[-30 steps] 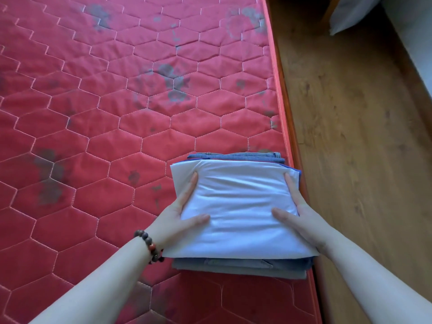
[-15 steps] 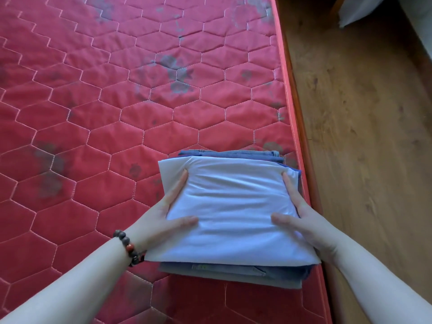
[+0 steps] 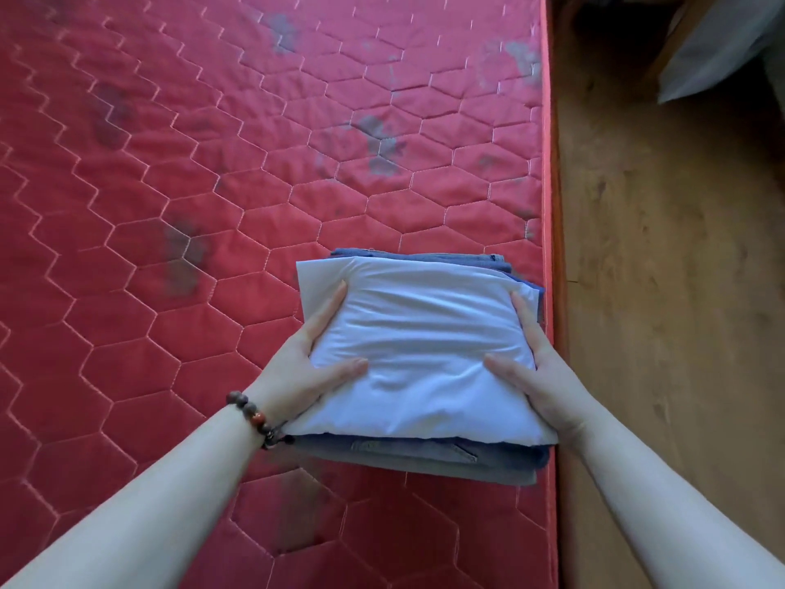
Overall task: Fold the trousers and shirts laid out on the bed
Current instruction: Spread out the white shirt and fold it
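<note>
Far left was just bed (image 3: 178, 214) — red quilted mattress with hexagon stitching and a few dark grey smudges on it. Then a beaded bracelet (image 3: 255, 417) on the left wrist. The left hand (image 3: 303, 367) was clamped on the left side of the stack (image 3: 424, 376), thumb lying across the top and fingers running along the edge, the rest of them hidden under or behind the cloth. The stack itself sat near the bed's right edge: white shirt (image 3: 424, 346) folded on top, puffed up a bit between the hands, with folded trousers (image 3: 429, 459) in grey and blue poking out underneath at the near and far ends. The right hand (image 3: 537, 376) mirrored the left — thumb on top, fingers along the right side, gripping. Past that, wooden floor (image 3: 671, 333) and something pale (image 3: 718, 44) in the top corner.
</note>
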### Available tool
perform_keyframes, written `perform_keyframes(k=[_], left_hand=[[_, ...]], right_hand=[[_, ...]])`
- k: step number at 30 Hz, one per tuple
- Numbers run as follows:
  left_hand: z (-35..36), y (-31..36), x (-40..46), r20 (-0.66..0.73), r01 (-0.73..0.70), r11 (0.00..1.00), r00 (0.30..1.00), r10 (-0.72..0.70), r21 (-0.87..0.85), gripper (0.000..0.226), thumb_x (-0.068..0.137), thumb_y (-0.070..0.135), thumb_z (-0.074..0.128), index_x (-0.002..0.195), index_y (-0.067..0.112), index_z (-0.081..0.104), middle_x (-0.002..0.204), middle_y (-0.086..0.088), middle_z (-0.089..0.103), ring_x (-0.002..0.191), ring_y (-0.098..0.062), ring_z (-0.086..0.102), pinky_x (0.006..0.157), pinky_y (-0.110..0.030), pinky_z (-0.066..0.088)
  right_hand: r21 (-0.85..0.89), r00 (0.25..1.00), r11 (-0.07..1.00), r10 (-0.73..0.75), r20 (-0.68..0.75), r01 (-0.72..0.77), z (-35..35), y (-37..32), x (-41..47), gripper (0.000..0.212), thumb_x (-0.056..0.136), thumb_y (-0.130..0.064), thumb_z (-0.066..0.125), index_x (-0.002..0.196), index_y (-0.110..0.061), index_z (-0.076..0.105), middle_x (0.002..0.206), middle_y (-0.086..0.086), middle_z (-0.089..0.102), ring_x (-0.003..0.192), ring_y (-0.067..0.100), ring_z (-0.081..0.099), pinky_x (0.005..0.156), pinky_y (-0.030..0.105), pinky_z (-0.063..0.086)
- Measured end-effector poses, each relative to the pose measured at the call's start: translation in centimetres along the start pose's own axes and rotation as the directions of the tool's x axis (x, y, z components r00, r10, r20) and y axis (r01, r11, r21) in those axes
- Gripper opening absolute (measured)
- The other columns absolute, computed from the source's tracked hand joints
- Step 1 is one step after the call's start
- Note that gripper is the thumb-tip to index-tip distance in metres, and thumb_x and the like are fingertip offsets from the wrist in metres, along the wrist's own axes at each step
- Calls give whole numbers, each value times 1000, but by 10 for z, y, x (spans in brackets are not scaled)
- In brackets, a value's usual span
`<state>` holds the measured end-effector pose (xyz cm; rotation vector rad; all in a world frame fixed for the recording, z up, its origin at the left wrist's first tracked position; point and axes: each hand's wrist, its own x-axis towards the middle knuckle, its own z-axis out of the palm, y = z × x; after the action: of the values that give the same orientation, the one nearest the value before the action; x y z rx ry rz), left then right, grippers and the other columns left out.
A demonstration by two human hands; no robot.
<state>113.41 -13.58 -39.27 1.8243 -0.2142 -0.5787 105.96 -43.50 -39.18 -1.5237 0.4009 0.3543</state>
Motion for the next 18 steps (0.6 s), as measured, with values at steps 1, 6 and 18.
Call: perform_keyframes(k=[1, 6, 18], left_hand=[[-6, 14, -13, -25, 2, 1000, 1000, -2, -4, 88, 71, 38, 79, 136, 66, 27, 141, 47, 26, 125, 24, 31, 92, 5, 29], [-47, 98, -102, -170, -8, 1000, 985, 5, -18, 91, 72, 34, 82, 140, 60, 27, 143, 45, 26, 128, 22, 30, 101, -1, 28], [-145, 217, -367, -520, -1, 996, 853, -48, -93, 75, 75, 36, 76, 127, 67, 32, 147, 33, 28, 136, -1, 35, 115, -29, 29]], right_hand=[[-6, 1000, 1000, -5, 16, 5, 6, -15, -8, 84, 72, -42, 77, 133, -70, 26, 127, -40, 50, 111, -4, 59, 78, 14, 52], [-79, 991, 994, -63, 121, 73, 46, -108, -62, 83, 75, -37, 79, 132, -70, 28, 123, -47, 45, 109, -10, 57, 78, 12, 51], [-241, 879, 936, -122, 462, 256, 208, -255, -198, 73, 84, -40, 70, 129, -74, 24, 140, -27, 33, 112, 0, 53, 91, 27, 49]])
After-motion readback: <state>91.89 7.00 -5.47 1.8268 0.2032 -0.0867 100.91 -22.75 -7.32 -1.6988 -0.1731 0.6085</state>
